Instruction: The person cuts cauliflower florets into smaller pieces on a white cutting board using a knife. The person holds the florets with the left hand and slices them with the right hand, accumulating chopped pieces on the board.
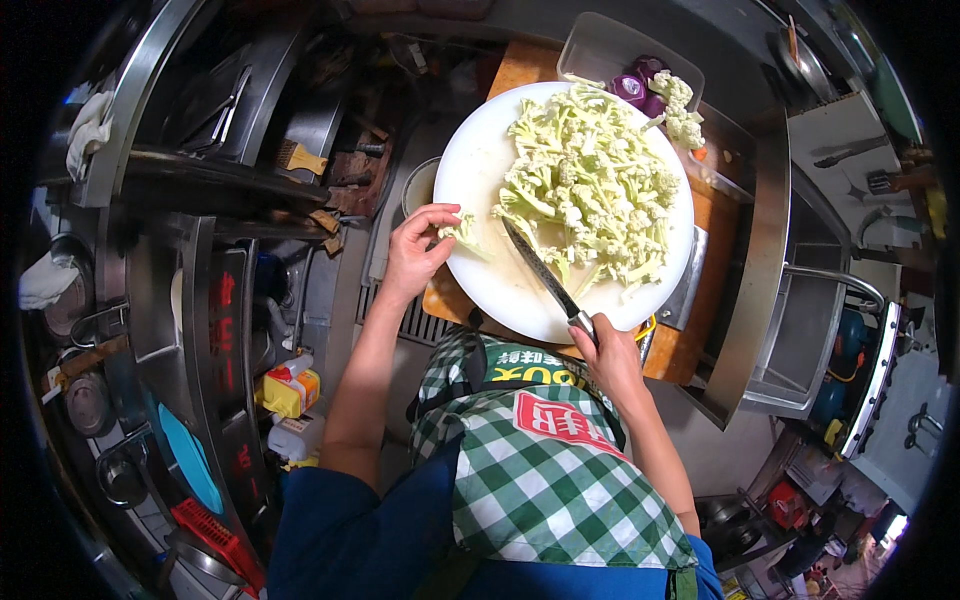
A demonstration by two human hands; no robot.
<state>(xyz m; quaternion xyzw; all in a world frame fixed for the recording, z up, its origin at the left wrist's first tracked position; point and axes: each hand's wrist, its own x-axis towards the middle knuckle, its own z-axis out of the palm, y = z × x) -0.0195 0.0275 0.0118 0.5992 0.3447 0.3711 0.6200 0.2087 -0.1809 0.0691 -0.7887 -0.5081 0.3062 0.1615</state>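
A round white cutting board (480, 289) lies before me, with a large heap of cut cauliflower florets (592, 180) over its middle and right. At the board's left edge, my left hand (420, 251) pinches a pale green cauliflower piece (466, 236) between thumb and fingers. My right hand (611, 356) grips the handle of a kitchen knife (544, 274) at the near edge. Its dark blade slants up and left across the board, the tip beside the heap's left side.
Behind the board, a clear plastic container (611, 49) holds purple onions (630, 88) and a larger cauliflower chunk (679, 109). A flat metal blade (686, 281) lies right of the board on the orange-brown wooden surface (671, 352). A round container (420, 187) stands partly under the board's left edge.
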